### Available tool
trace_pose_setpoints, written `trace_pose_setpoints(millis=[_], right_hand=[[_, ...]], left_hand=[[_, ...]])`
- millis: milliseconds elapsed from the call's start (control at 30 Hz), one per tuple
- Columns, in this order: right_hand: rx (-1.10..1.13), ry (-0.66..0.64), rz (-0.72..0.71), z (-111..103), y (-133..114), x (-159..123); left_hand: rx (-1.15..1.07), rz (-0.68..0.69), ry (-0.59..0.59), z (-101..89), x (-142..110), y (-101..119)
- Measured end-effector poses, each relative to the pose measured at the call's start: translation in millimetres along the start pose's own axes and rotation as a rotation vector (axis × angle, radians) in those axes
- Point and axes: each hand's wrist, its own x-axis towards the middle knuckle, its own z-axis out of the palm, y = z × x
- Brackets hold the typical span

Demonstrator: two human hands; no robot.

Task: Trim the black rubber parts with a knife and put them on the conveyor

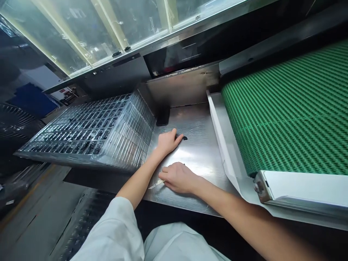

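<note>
My left hand (168, 142) rests low over the metal work surface (201, 123), fingers mostly curled, with thumb and forefinger at a small black part (185, 138). Most of that part is hidden by the fingers. Closer to my body, my right hand (178, 177) is closed, palm down. From its fingertips a thin pale strip (157, 184) sticks out to the left, near the front edge of the metal. A tiny dark bit shows just behind the right knuckles; what it belongs to is hidden.
To the left rises a tall stack of clear plastic trays (130, 134) with dark parts inside. A dark flat rectangular object (163, 116) lies by the stack. On the right, a green conveyor belt (288, 112) stands behind a white guard rail (220, 141). A framed clear panel (141, 25) hangs above.
</note>
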Motion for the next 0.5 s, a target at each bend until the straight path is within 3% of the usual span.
trace_pose_setpoints(millis=[133, 333, 500], right_hand=[[0.022, -0.004, 0.018, -0.2, 0.3, -0.3], [0.015, -0.005, 0.011, -0.4, 0.1, -1.1], [0.043, -0.005, 0.019, -2.7, 0.6, -0.6]], left_hand=[[0.319, 0.108, -0.049, 3.1, -7.3, 2.0], [0.285, 0.152, -0.117, -0.8, -7.3, -5.4], [0.151, 0.106, -0.122, -1.5, -2.8, -10.7]])
